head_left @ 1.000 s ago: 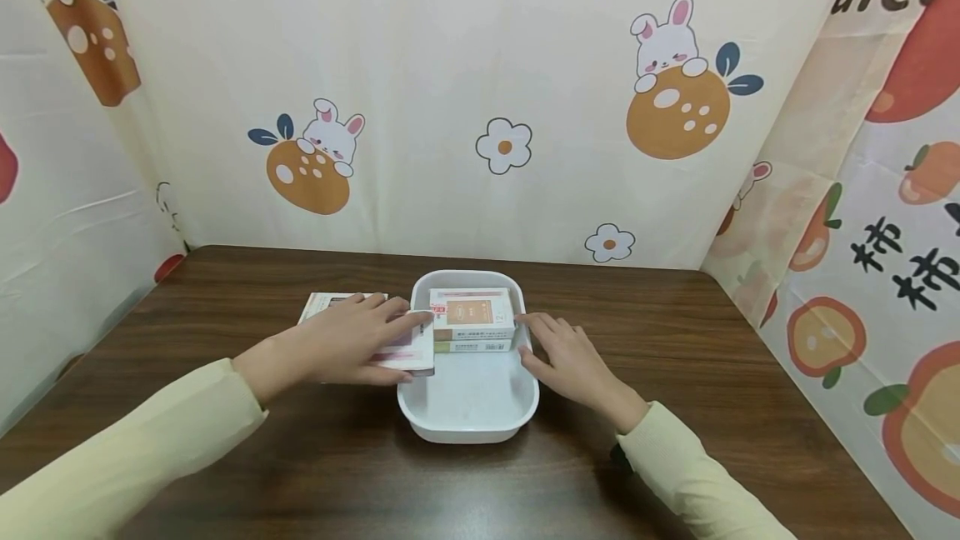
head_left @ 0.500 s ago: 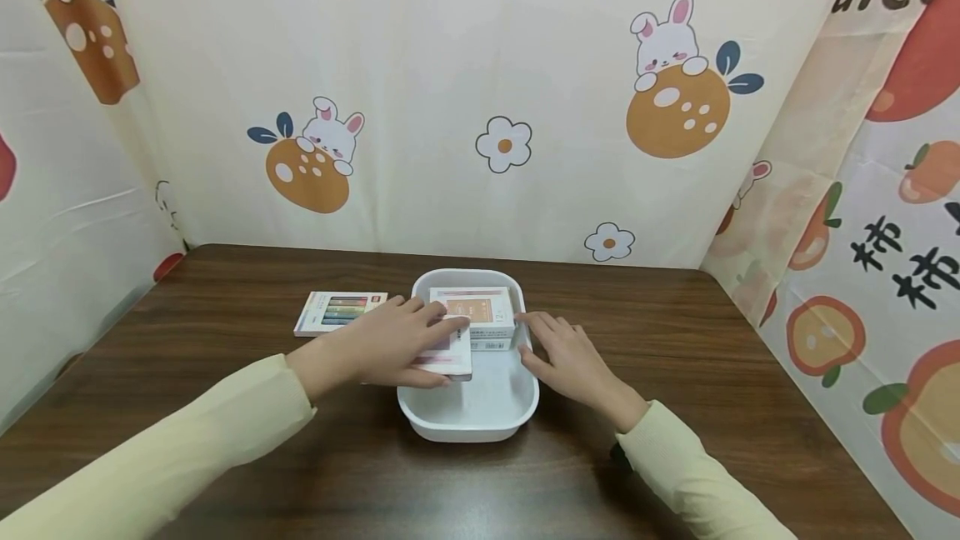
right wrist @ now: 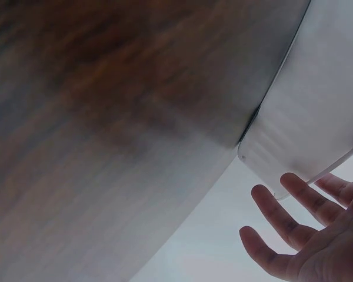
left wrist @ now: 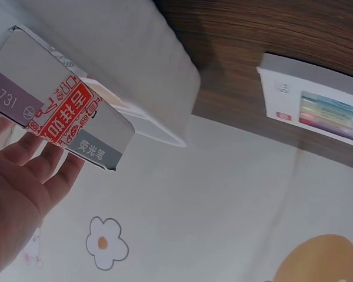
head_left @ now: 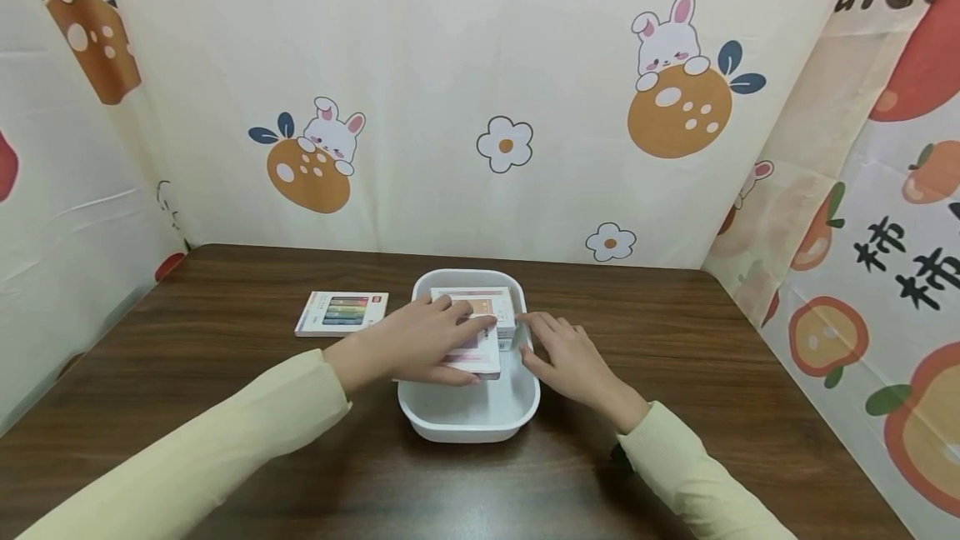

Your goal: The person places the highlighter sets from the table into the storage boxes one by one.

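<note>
My left hand (head_left: 423,342) grips a box of highlighters (head_left: 482,357) from above, over the left and middle part of a white plastic basin (head_left: 468,432). The left wrist view shows the end of this box (left wrist: 70,111), grey and white with red lettering, and fingers along its side. In the basin's far half lie stacked white boxes (head_left: 506,307), partly covered by the left hand. My right hand (head_left: 566,357) rests at the basin's right rim. In the right wrist view its fingers (right wrist: 276,214) are spread and relaxed beside the basin's outer wall (right wrist: 317,100).
A flat white box (head_left: 341,313) with a window of coloured pens lies on the brown wooden table (head_left: 300,457), left of the basin. Behind stands a cream curtain (head_left: 480,48) printed with rabbits, fruit and flowers; more printed cloth (head_left: 870,215) hangs at the right.
My left hand has carried the box of highlighters rightward from the basin's left rim to over its middle. The coloured-pen box has come into full view. My right hand has stayed put.
</note>
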`<act>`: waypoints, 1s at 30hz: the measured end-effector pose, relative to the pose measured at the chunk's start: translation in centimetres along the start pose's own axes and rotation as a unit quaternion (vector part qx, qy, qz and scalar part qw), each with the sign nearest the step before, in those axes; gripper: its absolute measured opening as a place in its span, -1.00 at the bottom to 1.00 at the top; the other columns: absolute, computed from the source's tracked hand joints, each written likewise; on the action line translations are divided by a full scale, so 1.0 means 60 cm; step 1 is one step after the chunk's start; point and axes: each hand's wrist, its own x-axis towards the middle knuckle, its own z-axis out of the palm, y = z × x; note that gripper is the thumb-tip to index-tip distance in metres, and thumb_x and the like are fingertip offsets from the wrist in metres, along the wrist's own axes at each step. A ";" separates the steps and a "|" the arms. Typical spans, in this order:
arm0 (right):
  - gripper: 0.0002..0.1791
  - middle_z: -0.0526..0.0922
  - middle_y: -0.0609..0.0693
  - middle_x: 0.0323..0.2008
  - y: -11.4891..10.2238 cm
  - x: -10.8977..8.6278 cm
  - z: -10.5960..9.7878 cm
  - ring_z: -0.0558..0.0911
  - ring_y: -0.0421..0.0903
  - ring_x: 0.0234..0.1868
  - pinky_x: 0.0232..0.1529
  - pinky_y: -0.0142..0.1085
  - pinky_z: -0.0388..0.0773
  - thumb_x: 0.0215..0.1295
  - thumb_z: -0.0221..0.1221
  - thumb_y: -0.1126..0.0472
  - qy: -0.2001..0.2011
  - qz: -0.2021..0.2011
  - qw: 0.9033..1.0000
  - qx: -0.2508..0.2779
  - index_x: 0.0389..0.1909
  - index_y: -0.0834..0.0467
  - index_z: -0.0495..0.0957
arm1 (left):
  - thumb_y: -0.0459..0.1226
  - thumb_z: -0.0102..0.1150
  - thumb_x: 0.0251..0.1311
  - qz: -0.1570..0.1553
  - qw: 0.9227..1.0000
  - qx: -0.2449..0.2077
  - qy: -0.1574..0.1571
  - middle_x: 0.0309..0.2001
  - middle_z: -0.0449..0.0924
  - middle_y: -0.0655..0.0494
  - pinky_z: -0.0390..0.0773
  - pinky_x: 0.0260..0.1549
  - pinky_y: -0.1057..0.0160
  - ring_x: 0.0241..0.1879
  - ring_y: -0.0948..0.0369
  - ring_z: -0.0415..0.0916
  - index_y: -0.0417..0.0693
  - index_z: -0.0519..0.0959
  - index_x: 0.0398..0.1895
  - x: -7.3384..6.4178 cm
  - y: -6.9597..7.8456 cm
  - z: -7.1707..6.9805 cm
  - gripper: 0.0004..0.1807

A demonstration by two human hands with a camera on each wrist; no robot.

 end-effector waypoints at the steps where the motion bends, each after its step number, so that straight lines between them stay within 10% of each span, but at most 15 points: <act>1: -0.53 0.48 0.00 0.12 0.000 0.000 0.000 0.48 0.03 0.10 -0.02 0.05 0.39 0.24 0.02 0.01 0.000 0.000 1.000 0.000 0.16 0.05 0.37 | 0.34 -0.10 0.05 0.000 1.000 0.001 0.000 0.06 0.44 0.06 0.45 -0.11 0.06 -0.07 0.09 0.43 0.13 0.21 0.31 0.003 0.001 0.000 -0.19; 30: -0.52 0.47 0.01 0.13 0.002 0.000 0.000 0.48 0.06 0.11 -0.01 0.06 0.38 0.25 0.01 0.00 -0.003 -0.002 1.000 0.000 0.18 0.05 0.36 | 0.37 -0.17 0.06 0.002 1.000 -0.009 0.007 0.01 0.41 0.06 0.41 -0.08 0.11 -0.11 0.11 0.40 0.15 0.22 0.31 0.026 0.032 0.061 -0.19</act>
